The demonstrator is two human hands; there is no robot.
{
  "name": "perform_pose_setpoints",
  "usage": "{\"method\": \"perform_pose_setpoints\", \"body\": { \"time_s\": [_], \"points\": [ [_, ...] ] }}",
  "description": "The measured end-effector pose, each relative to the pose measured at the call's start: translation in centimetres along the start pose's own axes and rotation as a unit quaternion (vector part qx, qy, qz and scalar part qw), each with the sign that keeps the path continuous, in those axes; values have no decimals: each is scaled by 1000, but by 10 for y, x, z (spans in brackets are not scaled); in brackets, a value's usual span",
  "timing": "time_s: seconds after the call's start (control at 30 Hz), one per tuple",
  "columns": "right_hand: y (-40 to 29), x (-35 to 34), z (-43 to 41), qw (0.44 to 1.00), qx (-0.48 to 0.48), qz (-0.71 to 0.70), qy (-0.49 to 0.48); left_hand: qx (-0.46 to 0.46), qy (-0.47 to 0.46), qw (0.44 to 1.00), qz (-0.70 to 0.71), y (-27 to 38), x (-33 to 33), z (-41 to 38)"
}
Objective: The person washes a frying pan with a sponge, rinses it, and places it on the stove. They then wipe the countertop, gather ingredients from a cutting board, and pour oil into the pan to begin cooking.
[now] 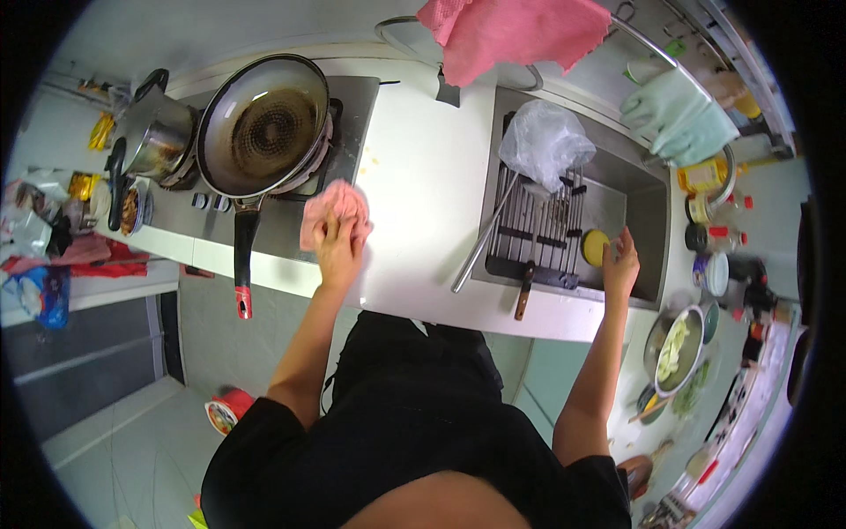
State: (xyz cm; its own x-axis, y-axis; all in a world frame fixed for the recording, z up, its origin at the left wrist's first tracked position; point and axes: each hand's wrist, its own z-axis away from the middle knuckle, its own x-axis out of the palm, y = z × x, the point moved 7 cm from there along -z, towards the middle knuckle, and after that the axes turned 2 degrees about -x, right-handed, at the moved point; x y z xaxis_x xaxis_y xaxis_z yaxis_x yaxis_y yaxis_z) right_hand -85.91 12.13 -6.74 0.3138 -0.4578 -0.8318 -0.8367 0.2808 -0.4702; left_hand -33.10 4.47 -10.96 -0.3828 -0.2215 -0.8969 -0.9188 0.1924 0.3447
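Note:
My left hand (338, 248) presses a bunched pink cloth (340, 202) onto the right front edge of the steel gas hob (268, 228), beside the white countertop (423, 178). Over the right part of the steel sink (644, 218), my right hand (621, 264) has its fingertips at the edge of a round yellow piece, perhaps a sponge (595, 247). Whether those fingers grip it is not clear. A dark-coated frying pan (274, 132) sits on the burner, its black handle (246, 241) pointing towards me. Small yellow spots (370, 161) mark the counter near the hob.
Across the sink's left part lies a rack (535, 225) with a clear plastic bag (545, 142) and a wooden-handled knife (525, 291). A steel pot (155, 135) stands left of the pan. Pink cloth (522, 33) and rubber gloves (677, 116) hang above. Right sits a bowl of cut vegetables (674, 350).

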Motion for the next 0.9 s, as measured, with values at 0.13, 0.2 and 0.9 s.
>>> {"method": "perform_pose_setpoints", "body": {
  "time_s": [0.13,0.2,0.9],
  "points": [
    [-14,25,14,994,-13,-77,-80,6,-28,999,-37,20,38,-68],
    [-21,40,31,987,-2,-116,-108,41,-29,996,-75,26,61,-103],
    [-214,83,98,925,-196,-196,-262,132,-121,982,58,24,14,33]
  ]
}}
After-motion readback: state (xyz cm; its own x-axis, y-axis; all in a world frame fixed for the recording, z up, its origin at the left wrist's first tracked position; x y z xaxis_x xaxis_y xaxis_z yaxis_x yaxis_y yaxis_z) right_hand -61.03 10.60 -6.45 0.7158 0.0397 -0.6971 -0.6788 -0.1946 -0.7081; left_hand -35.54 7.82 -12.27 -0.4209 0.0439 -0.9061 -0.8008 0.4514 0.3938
